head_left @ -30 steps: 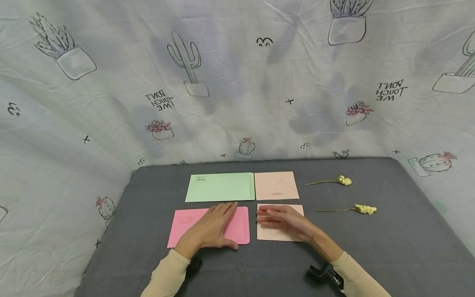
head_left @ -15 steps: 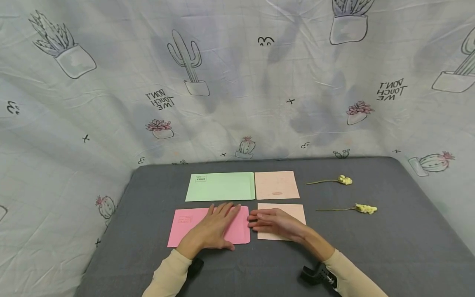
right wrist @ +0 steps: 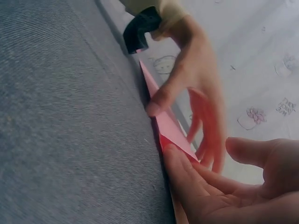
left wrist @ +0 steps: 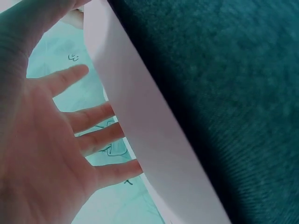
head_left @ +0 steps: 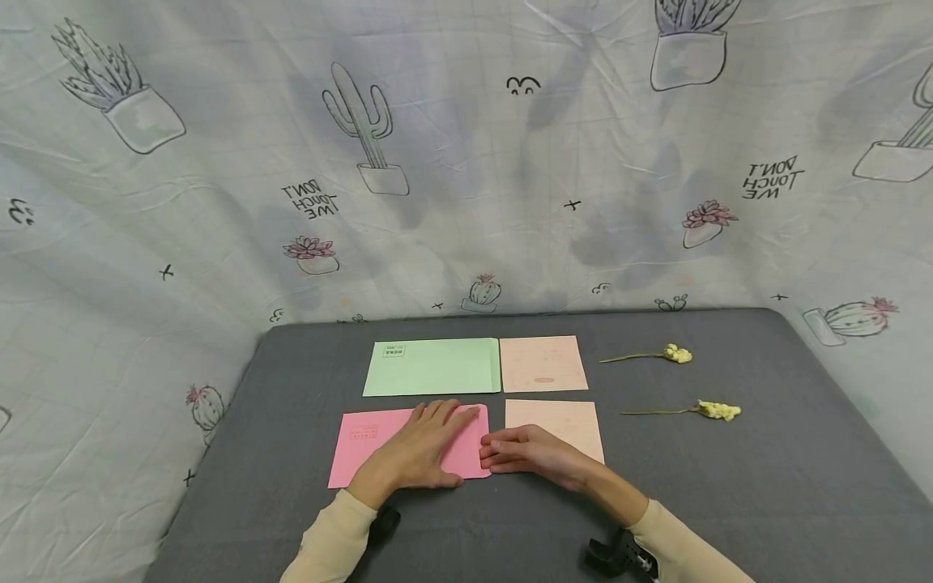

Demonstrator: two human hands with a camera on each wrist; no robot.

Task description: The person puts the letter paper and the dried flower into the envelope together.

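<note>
A pink envelope (head_left: 465, 455) lies on the grey cloth. My left hand (head_left: 408, 453) rests on it with fingers spread, the thumb by its near edge. In the left wrist view the envelope (left wrist: 140, 107) looks like a pale strip, with the left hand's (left wrist: 46, 144) fingers straight. My right hand (head_left: 543, 460) is at the envelope's right end, fingertips touching it. The right wrist view shows the right hand's fingers (right wrist: 184, 175) extended at the flap end of the envelope (right wrist: 172, 128); the thumb stands apart. Beside it lies a peach card (head_left: 557, 417), partly under the right hand.
Behind lie a green envelope (head_left: 433, 368) and a second peach card (head_left: 543, 364). To the right are two yellow dried flower stems (head_left: 674, 354), (head_left: 714, 410). A printed curtain (head_left: 466, 202) hangs behind the grey table (head_left: 729, 486).
My right hand has moved left and nearer, from over the near peach card to the pink envelope's right end. The left hand stays on the envelope, nearly still.
</note>
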